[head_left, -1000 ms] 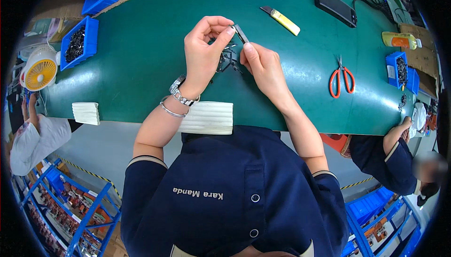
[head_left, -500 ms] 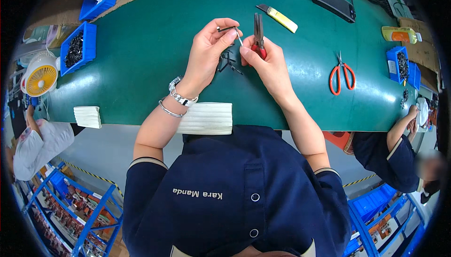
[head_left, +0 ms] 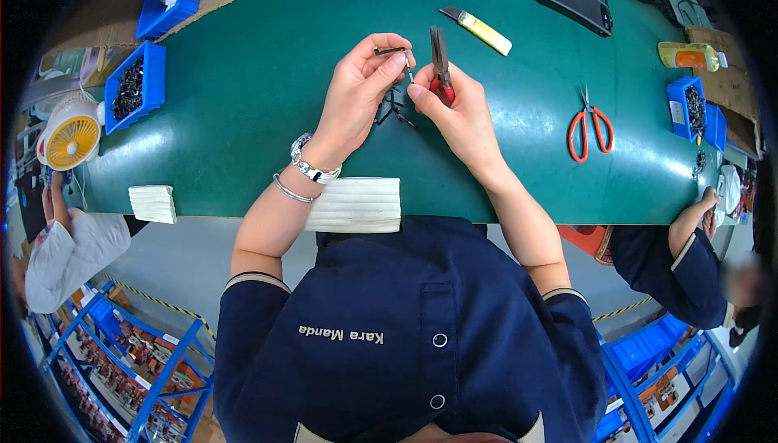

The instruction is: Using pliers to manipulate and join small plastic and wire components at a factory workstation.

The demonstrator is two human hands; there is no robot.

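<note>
Between the fingertips of my left hand (head_left: pixel 353 90) is a small black part (head_left: pixel 389 51), with a thin pale strip (head_left: pixel 409 68) hanging from it. My right hand (head_left: pixel 460 115) is closed around pliers with red handles (head_left: pixel 440 62), jaws pointing away from me. The thumb and finger of that same hand also meet the lower end of the pale strip. Below the two hands, several small black pieces (head_left: pixel 394 109) lie in a loose pile on the green table (head_left: pixel 267 111). The exact shape of the held part is too small to tell.
Orange-handled scissors (head_left: pixel 590 128) lie to the right, and a yellow utility knife (head_left: pixel 482 29) lies beyond my hands. A white ribbed pad (head_left: pixel 356 205) sits at the near edge. Blue bins of black parts (head_left: pixel 134 86) stand at left and right. Co-workers sit at both sides.
My right hand has shifted slightly left with the pliers, whose jaws now lean more to the left. My left hand has hardly moved.
</note>
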